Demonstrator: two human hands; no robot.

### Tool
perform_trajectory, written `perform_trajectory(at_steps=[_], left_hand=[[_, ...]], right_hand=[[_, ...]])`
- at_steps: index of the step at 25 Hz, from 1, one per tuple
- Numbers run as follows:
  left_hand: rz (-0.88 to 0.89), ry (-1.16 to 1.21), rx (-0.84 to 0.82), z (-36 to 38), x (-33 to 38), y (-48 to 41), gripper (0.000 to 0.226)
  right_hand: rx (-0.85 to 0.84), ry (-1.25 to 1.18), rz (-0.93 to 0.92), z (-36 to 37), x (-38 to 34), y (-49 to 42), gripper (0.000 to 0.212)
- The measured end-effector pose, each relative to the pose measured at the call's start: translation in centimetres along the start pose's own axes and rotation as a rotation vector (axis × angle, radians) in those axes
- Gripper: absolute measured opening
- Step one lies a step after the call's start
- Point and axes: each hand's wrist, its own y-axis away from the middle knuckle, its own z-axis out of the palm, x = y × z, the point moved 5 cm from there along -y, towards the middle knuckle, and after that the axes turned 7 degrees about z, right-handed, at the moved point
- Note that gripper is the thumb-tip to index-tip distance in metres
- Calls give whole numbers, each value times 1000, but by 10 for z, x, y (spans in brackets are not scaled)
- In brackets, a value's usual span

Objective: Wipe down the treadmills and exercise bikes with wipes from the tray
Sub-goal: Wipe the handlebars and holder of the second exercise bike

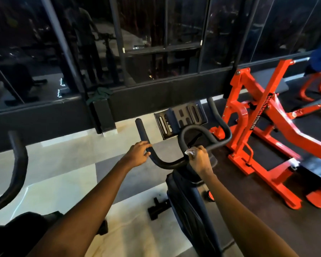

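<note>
A black exercise bike (183, 197) stands right in front of me, its curved black handlebar (167, 164) reaching left and right. My left hand (137, 154) grips the left arm of the handlebar just below its upright end. My right hand (200, 160) pinches a small white wipe (190, 152) and presses it against the handlebar's centre, near the inner loop. The bike's console holder (180, 119) sits beyond the bars. No tray is in view.
An orange weight machine (258, 130) stands close on the right on dark matting. Another bike's handlebar (17, 167) curves up at the left edge. Dark glass panels (156, 43) and a low black ledge run across ahead. The floor is pale tile.
</note>
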Motion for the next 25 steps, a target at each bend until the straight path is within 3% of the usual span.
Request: perform_trajectory(at_steps=[6,10,16,20,25], left_hand=[[253,-22,68,44,-7,-8,35],[373,10,134,57,-25,-10,38],[515,63,97,54,-38,-16,42],[563,89,71,50,-43,-22,40],[594,67,44,42,-50,-31,40]], right_hand=[[46,-27,88,19,-13,36,23],[-34,-69,17,38,-39,62,20],[213,-97,250,33,-45,54,18],[40,-114,218,72,-78,92,21],[295,-156,329,39,-42,74,29]])
